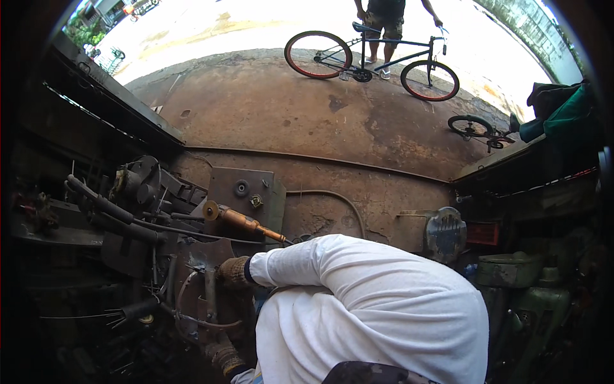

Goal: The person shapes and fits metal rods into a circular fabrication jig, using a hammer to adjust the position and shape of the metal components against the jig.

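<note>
Gloved right hand [235, 272] at metal pipe [210, 293], gloved left hand [224, 356] near pipe's lower end, grip of both impossible to tell, pipe beside curved rod [220, 325], orange power tool [240, 221] near right hand.

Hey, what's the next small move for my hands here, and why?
I'd probably slide the orange power tool farther from the right hand: it lies unheld just beyond, its round disc seemingly unguarded, while that hand and the left hand are near the metal tube.
</note>
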A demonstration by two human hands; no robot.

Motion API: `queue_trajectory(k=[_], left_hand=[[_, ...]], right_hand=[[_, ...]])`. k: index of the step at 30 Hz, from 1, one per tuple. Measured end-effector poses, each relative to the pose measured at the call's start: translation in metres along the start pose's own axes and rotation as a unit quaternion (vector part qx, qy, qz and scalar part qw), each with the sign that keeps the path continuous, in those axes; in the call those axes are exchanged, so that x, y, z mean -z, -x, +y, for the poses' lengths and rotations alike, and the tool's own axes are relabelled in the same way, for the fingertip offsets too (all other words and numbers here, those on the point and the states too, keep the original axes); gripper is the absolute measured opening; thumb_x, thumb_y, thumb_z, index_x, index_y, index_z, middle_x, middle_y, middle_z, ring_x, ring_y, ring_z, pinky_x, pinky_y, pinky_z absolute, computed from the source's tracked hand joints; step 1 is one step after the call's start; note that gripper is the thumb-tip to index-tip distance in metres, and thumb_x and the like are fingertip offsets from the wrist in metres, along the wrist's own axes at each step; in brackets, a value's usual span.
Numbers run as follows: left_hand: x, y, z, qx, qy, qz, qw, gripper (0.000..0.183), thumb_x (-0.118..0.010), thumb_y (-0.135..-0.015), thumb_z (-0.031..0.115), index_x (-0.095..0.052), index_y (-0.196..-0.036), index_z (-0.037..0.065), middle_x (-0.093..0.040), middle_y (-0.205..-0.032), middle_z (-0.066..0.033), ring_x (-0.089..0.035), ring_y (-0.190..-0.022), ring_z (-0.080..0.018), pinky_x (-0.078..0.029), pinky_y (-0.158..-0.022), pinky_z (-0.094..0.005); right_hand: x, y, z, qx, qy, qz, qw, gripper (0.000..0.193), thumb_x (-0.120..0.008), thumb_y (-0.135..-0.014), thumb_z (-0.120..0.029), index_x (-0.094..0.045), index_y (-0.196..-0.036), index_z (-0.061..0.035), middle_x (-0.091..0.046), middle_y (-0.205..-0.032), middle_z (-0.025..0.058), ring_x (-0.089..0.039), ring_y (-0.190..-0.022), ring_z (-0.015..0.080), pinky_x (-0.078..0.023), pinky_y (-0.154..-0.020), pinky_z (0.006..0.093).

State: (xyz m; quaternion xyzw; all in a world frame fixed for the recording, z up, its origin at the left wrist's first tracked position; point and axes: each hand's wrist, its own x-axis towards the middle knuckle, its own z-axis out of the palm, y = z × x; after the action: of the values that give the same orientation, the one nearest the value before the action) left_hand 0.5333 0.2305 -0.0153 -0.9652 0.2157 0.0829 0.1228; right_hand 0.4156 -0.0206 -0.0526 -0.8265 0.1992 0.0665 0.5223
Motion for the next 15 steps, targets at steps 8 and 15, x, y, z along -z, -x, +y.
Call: queue_trajectory(k=[8,15], left_hand=[[0.007,0.006,-0.007,0.007,-0.041,-0.019,0.999,0.079,-0.054,-0.089,0.064,-0.046,-0.145,0.009,-0.045,-0.148,-0.0205,-0.042,-0.137,-0.0371,-0.035,-0.114,-0.0440],[0.020,0.000,0.006,-0.006,-0.056,-0.028,0.998,0.077,-0.053,-0.090,0.063,-0.046,-0.145,0.009,-0.044,-0.148,-0.0203,-0.041,-0.137,-0.0371,-0.034,-0.115,-0.0436]], right_hand=[[-0.001,-0.009,0.001,-0.018,-0.018,-0.037,0.999,0.033,-0.064,-0.083,-0.025,-0.072,-0.113,-0.0142,-0.072,-0.111,0.0125,-0.069,-0.105,0.0309,-0.056,-0.086,0.0436],[-0.021,-0.058,0.024,0.047,0.096,-0.103,0.989,0.032,-0.062,-0.085,-0.026,-0.073,-0.112,-0.0135,-0.071,-0.113,0.0146,-0.067,-0.107,0.0327,-0.055,-0.089,0.0446]])
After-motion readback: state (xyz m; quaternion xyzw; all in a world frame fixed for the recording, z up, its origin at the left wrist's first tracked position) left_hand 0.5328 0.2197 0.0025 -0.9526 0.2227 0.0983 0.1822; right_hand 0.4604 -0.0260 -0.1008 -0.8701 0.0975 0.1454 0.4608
